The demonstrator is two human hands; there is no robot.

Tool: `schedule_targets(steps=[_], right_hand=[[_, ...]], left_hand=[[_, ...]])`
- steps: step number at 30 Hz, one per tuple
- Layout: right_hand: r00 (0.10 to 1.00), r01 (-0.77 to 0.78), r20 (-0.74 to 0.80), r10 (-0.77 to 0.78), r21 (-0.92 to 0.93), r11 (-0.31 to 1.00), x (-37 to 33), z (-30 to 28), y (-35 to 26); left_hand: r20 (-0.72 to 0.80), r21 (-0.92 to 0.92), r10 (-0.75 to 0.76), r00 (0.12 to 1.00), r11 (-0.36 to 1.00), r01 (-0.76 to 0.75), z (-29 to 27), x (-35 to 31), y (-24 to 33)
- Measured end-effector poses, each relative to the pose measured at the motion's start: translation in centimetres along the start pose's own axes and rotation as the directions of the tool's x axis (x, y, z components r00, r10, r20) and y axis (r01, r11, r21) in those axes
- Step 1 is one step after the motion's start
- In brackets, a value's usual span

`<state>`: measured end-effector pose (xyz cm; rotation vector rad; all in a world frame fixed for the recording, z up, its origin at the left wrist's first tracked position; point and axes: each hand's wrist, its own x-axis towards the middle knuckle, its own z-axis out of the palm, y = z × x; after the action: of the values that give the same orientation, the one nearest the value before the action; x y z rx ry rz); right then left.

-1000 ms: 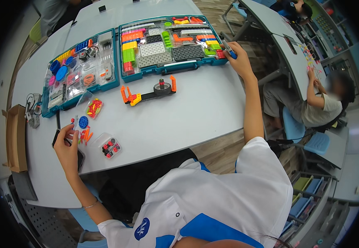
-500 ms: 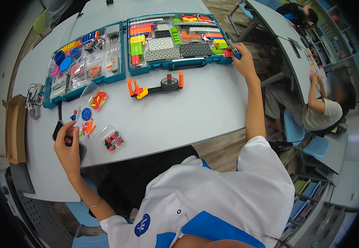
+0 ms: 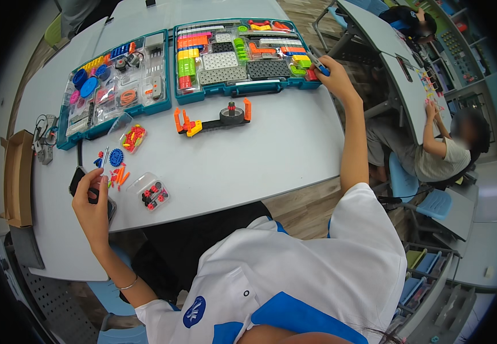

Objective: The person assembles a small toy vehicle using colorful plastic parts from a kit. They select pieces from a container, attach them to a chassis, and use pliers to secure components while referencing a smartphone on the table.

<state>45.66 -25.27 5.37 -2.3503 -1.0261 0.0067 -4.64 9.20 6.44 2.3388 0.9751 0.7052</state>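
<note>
At the left side of the table my left hand is closed in a pinch, and a thin silvery rod sticks up from its fingertips. Beside it lie a blue gear and several small orange and pink pegs. My right hand is closed around a slim grey-and-blue tool, at the right corner of the parts case; the tool's exact kind is unclear. Between my hands rests a black beam assembly with orange and yellow pieces and a grey wheel.
A second parts case lies open at the left. Small clear boxes of red-yellow pieces and red-black pieces stand near my left hand. A cardboard box sits at the far left. Another person works at the right-hand table.
The view has shifted slightly. The tool in my right hand has tipped a little to the left. My left hand keeps its pinch on the rod, almost in place.
</note>
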Motion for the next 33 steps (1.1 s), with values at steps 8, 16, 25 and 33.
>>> schedule_targets(steps=[8, 16, 25, 33], right_hand=[[0.956, 0.062, 0.295, 0.011, -0.237, 0.969, 3.5, -2.1, 0.4], [0.968, -0.114, 0.22, 0.116, -0.024, 0.993, 3.8, -3.3, 1.6], [0.98, -0.099, 0.185, 0.076, 0.119, 0.988, 3.5, -3.3, 1.5], [0.988, -0.036, 0.147, 0.048, -0.087, 0.996, 2.1, -3.0, -0.2]], left_hand=[[0.028, -0.02, -0.001, 1.0, 1.0, 0.001, -0.1, -0.3, -0.2], [0.022, -0.035, 0.0, 1.0, 0.999, 0.0, -0.3, -0.8, -0.3], [0.011, -0.036, 0.009, 1.0, 0.999, -0.009, -0.2, -0.6, 0.0], [0.017, -0.039, -0.003, 1.0, 0.999, 0.004, -0.3, -1.1, -0.4]])
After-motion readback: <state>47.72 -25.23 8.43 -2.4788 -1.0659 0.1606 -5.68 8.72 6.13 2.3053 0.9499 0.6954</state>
